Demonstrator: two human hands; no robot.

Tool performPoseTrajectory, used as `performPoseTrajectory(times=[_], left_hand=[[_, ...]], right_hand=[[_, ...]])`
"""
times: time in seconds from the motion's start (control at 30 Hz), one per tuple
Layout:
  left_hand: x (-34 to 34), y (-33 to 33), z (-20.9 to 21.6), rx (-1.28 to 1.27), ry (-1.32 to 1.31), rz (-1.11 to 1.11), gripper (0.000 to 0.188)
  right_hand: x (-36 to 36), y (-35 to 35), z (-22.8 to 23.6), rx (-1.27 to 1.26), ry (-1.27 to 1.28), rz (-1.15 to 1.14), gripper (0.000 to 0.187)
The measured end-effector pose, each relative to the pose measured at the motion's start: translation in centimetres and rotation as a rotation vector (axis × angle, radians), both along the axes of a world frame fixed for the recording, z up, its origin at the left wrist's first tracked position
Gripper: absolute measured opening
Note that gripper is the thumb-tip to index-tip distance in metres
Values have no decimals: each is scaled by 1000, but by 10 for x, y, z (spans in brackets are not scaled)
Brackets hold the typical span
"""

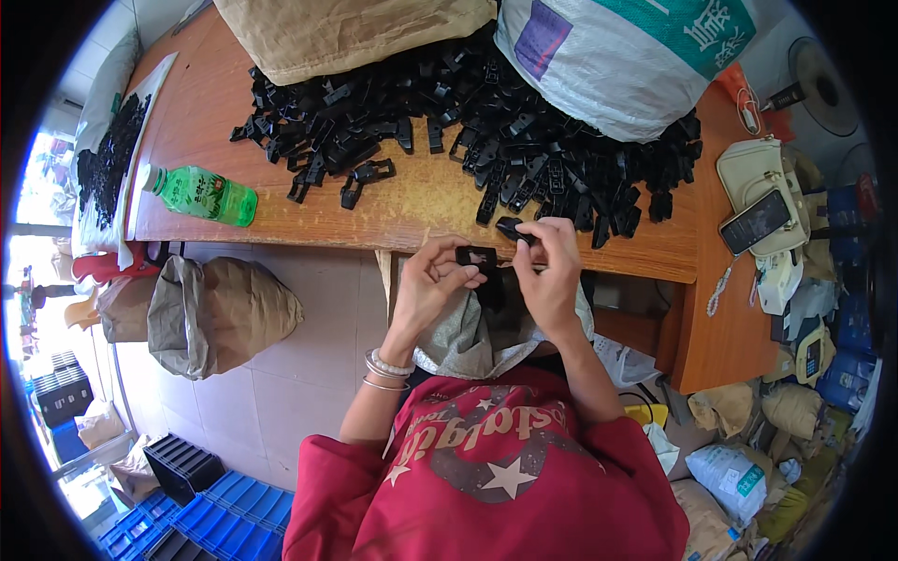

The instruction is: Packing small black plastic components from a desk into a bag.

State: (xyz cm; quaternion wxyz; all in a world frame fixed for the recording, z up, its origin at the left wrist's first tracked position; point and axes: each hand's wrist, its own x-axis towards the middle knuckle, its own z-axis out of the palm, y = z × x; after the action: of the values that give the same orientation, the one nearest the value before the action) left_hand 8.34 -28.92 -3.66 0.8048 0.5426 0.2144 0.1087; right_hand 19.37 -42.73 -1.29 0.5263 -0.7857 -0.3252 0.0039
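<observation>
Black part [479,250], pinched between left fingers [456,279]

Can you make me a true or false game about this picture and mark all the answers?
1. Both hands, the left hand and the right hand, hold black parts. True.
2. The bottle on the table is red. False: the bottle is green.
3. The bracelets are on the right wrist. False: the bracelets are on the left wrist.
4. Stars decorate the red top. True.
5. Only one black part lies on the table. False: there is a big pile.
</observation>
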Motion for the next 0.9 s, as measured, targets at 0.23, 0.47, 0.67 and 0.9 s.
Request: performPoseTrajectory(times=[0.23, 0.47, 0.67, 0.9], left_hand=[[1, -11, 21, -25, -60, -80, 36], [-2, -14, 29, -31, -70, -116, 36], [-3, -16, 37, -75, -73, -175, 35], [-6, -12, 48, -133, -34, -176, 33]], right_hand=[[-6, -17, 17, 245, 550, 229, 19], [-8, -26, 14, 278, 413, 170, 18], [-16, -20, 19, 345, 249, 136, 20], [-14, -25, 21, 230, -74, 285, 19]])
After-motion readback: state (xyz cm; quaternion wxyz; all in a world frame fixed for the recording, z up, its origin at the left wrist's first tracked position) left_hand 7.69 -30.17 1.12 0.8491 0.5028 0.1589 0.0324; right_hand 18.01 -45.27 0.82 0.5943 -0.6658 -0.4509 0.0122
